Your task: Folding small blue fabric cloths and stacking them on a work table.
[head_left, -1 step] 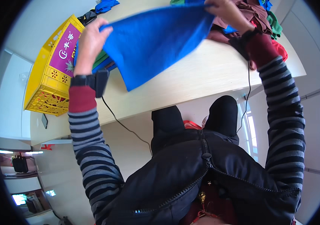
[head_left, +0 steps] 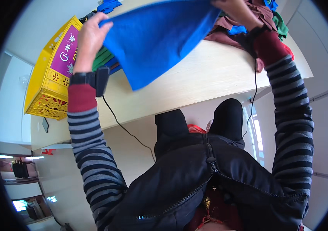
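A blue cloth [head_left: 156, 42] is stretched between my two hands above the table. My left hand [head_left: 93, 35] pinches its left upper corner between thumb and fingers. At the far right upper corner, my right hand [head_left: 235, 8] grips the cloth, its fingertips partly cut off by the picture's top edge. The cloth's lower corner hangs down toward me. Behind my left wrist and the cloth lies a stack of folded green and blue cloths [head_left: 104, 57], partly hidden.
A yellow plastic crate [head_left: 37, 90] with a purple panel stands at the left of the pale table [head_left: 194, 77]. Brown cloths [head_left: 262, 15], with green and red ones, are heaped at the far right. A phone-like dark object [head_left: 45, 125] lies near the crate. Thin black cables [head_left: 127, 131] run from both wrists.
My left hand and the cloth have shifted slightly up and to the left. More of the folded green cloths shows beside my left wrist. Both hands keep hold of the blue cloth.
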Demonstrator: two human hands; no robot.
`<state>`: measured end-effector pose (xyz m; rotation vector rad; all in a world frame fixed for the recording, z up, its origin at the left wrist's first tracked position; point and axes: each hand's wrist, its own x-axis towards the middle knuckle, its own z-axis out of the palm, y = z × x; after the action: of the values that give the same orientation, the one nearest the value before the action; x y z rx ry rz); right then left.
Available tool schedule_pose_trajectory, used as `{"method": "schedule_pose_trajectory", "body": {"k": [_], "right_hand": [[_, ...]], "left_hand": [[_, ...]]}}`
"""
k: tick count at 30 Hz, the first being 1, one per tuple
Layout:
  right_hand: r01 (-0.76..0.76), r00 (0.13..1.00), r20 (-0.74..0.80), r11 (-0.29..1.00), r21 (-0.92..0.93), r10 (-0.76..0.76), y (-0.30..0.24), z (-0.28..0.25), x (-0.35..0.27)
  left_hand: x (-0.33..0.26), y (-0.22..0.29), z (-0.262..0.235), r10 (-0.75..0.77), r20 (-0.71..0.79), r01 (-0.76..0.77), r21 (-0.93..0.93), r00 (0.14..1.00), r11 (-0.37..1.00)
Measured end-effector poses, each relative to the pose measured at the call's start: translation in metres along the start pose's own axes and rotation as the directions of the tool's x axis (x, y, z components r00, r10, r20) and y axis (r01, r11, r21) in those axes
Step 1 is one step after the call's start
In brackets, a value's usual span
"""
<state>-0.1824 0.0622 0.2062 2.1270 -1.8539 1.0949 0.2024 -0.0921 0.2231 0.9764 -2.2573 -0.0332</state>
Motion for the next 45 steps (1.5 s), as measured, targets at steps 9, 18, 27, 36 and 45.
{"method": "schedule_pose_trajectory", "body": {"k": [9, 18, 27, 36, 45], "right_hand": [[0.09, 0.993, -0.076, 0.995, 0.036, -0.088, 0.003, -0.011, -0.059], [-0.035, 0.975, 0.223, 0.995, 0.097, 0.012, -0.014, 0.079, -0.215], [-0.157, 0.973, 0.197, 0.975, 0.159, 0.124, -0.011, 0.07, -0.206], [-0.078, 0.997, 0.054, 0.877, 0.474, 0.06, -0.054, -0.051, -0.115], [-0.356, 0.927, 0.201, 0.914, 0.197, 0.317, -0.054, -0.07, -0.039]], "left_hand": [[-0.045, 0.009, 0.023, 0.321, -0.222, -0.331, -0.01, 0.921, 0.943], [-0.224, -0.006, 0.099, 0.2, 0.153, -0.195, -0.045, 0.968, 0.98], [-0.214, -0.007, 0.084, 0.118, 0.098, -0.111, -0.069, 0.988, 0.991], [-0.124, 0.026, -0.036, 0.063, -0.098, -0.088, -0.276, 0.993, 0.957], [-0.05, 0.011, -0.03, 0.019, -0.038, -0.027, -0.242, 0.999, 0.97]]}}
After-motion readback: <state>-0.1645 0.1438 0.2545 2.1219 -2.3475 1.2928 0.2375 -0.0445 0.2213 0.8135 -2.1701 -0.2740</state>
